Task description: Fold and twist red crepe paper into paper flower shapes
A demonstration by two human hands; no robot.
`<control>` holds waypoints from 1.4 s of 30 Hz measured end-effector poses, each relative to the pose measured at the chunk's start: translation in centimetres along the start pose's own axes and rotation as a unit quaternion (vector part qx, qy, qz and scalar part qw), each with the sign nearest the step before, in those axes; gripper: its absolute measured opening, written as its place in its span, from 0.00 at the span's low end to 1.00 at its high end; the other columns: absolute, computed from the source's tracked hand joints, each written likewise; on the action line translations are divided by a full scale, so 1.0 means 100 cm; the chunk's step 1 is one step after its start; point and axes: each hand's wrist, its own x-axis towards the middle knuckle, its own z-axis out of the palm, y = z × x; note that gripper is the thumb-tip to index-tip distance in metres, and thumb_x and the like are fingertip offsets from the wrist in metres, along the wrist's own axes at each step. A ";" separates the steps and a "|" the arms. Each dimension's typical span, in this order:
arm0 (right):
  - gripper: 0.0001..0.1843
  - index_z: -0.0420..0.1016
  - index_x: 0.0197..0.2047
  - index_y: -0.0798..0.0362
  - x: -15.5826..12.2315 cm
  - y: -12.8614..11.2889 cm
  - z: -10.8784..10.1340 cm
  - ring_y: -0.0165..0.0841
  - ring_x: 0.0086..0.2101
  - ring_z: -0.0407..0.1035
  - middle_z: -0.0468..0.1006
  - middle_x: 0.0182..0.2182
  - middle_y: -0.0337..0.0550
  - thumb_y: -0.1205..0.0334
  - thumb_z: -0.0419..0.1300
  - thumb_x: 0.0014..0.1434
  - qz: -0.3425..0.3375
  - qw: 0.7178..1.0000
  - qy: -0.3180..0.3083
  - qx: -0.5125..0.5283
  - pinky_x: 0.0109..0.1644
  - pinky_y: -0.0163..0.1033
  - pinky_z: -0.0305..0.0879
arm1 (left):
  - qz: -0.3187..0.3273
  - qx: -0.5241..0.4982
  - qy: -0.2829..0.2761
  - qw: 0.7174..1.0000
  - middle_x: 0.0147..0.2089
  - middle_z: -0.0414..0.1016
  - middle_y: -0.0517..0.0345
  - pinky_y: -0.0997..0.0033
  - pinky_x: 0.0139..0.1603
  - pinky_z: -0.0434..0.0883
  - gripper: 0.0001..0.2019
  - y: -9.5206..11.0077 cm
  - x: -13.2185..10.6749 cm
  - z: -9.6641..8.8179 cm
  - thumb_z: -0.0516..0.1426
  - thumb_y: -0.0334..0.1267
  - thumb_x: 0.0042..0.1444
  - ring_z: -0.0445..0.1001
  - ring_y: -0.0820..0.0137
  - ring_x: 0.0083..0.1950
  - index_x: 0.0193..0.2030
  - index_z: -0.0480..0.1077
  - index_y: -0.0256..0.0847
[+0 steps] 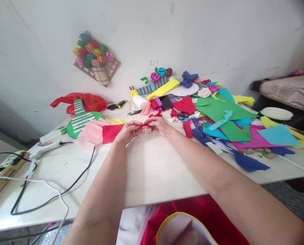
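Note:
Over the middle of the table my left hand and my right hand meet, fingers pinched on a small piece of red crepe paper. Much of that piece is hidden by the fingers. Just left of my left hand lies a red paper sheet, overlapping pale pink paper. Dark-handled scissors rest on red paper to the right of my right hand. A small red strip is also on that side.
A white glue gun with a black cord lies at left, near a green guitar-shaped craft. Coloured paper sheets pile up at right. A phone and white roll sit behind my hands. The table's front edge runs below my forearms.

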 end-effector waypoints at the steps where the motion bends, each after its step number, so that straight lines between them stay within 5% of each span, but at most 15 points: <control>1: 0.08 0.74 0.29 0.58 0.000 0.000 0.000 0.25 0.15 0.64 0.74 0.17 0.38 0.71 0.58 0.41 0.000 1.000 -0.001 0.000 0.19 0.30 0.59 | -0.001 -0.005 -0.004 1.000 0.30 0.77 0.49 0.67 0.37 0.73 0.10 0.001 0.000 0.000 0.61 0.31 0.42 0.77 0.66 0.31 0.35 0.71 0.33; 6: 0.08 0.72 0.27 0.59 0.000 0.000 0.001 0.26 0.16 0.64 0.74 0.17 0.39 0.73 0.55 0.40 0.000 1.000 -0.006 0.001 0.20 0.32 0.60 | -0.005 -0.008 0.015 1.000 0.28 0.76 0.48 0.66 0.37 0.73 0.13 0.001 0.001 0.001 0.59 0.42 0.46 0.77 0.65 0.31 0.33 0.71 0.32; 12: 0.09 0.71 0.29 0.58 -0.001 0.000 -0.001 0.27 0.16 0.65 0.75 0.18 0.39 0.71 0.54 0.42 0.004 1.000 -0.012 -0.005 0.19 0.32 0.60 | 0.007 0.020 0.035 0.999 0.27 0.76 0.54 0.70 0.33 0.74 0.14 -0.001 0.003 0.001 0.62 0.31 0.42 0.76 0.69 0.28 0.37 0.67 0.36; 31: 0.12 0.67 0.36 0.58 0.001 0.000 -0.005 0.27 0.17 0.66 0.76 0.20 0.42 0.72 0.49 0.46 -0.009 0.998 0.066 0.023 0.20 0.30 0.60 | 0.052 -0.023 0.069 0.996 0.27 0.76 0.54 0.71 0.35 0.74 0.08 -0.002 0.007 -0.001 0.61 0.28 0.43 0.76 0.71 0.28 0.33 0.69 0.33; 37: 0.18 0.70 0.41 0.56 0.001 0.003 0.001 0.25 0.19 0.65 0.77 0.25 0.39 0.70 0.60 0.43 -0.010 1.000 -0.029 0.005 0.20 0.30 0.62 | 0.029 -0.054 0.027 0.998 0.28 0.76 0.54 0.74 0.34 0.74 0.08 -0.002 0.005 0.003 0.59 0.26 0.46 0.76 0.71 0.28 0.36 0.69 0.34; 42: 0.22 0.71 0.43 0.56 0.002 0.005 0.002 0.24 0.17 0.63 0.75 0.22 0.36 0.66 0.65 0.41 -0.014 0.999 -0.039 0.013 0.18 0.30 0.61 | -0.015 -0.057 0.015 0.998 0.29 0.76 0.53 0.74 0.33 0.74 0.08 -0.003 0.005 0.001 0.58 0.25 0.47 0.76 0.72 0.29 0.36 0.69 0.34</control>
